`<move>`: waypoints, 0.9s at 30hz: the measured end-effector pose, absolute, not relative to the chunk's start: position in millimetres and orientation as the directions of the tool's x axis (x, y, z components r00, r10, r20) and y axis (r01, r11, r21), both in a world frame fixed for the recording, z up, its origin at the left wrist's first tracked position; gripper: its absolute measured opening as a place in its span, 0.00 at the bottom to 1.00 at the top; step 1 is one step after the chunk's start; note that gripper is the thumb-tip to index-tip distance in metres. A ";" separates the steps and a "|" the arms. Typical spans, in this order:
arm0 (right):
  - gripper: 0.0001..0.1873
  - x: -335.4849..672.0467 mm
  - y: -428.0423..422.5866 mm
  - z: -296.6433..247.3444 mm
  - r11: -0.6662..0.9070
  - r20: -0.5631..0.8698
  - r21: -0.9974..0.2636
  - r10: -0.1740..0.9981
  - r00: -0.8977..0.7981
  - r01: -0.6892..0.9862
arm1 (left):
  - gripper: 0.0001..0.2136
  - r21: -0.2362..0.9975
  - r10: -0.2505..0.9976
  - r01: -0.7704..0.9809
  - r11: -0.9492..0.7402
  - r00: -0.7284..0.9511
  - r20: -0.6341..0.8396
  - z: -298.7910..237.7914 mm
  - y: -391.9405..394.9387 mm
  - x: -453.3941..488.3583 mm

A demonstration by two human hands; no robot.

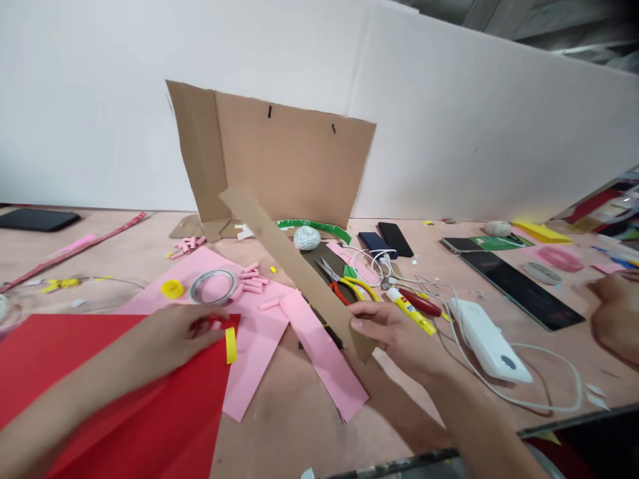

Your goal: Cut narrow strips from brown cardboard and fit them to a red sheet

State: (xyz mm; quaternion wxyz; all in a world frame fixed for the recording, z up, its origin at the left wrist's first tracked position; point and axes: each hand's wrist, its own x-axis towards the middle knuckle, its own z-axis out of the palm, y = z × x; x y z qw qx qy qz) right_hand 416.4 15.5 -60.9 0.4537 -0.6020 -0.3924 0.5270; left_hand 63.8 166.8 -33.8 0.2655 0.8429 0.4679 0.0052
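Note:
My right hand [394,332] grips the lower end of a long brown cardboard strip [294,266], which slants up to the left above the table. My left hand [172,336] is over a red paper sheet [124,412] with its fingers curled together; what they pinch, if anything, is hidden. A short yellow paper strip [230,345] shows right at its fingertips. Just beyond the left hand, a roll of tape [213,287] and small pink paper rolls [252,279] lie on pink paper [254,352]. Pink strips [324,356] lie under the cardboard strip.
A folded cardboard panel [294,159] stands at the back against a white board [100,100]. Pliers [344,283], a glue stick [412,311], a white power bank [489,339] with cables and a dark phone [522,289] lie rightward. Another person's hand [619,313] is at the right edge.

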 end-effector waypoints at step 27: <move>0.10 410.6 81.0 -78.2 -0.165 -0.076 -0.202 0.985 0.153 0.965 | 0.17 0.998 0.873 0.031 0.051 0.485 -0.059 -48.4 127.1 132.7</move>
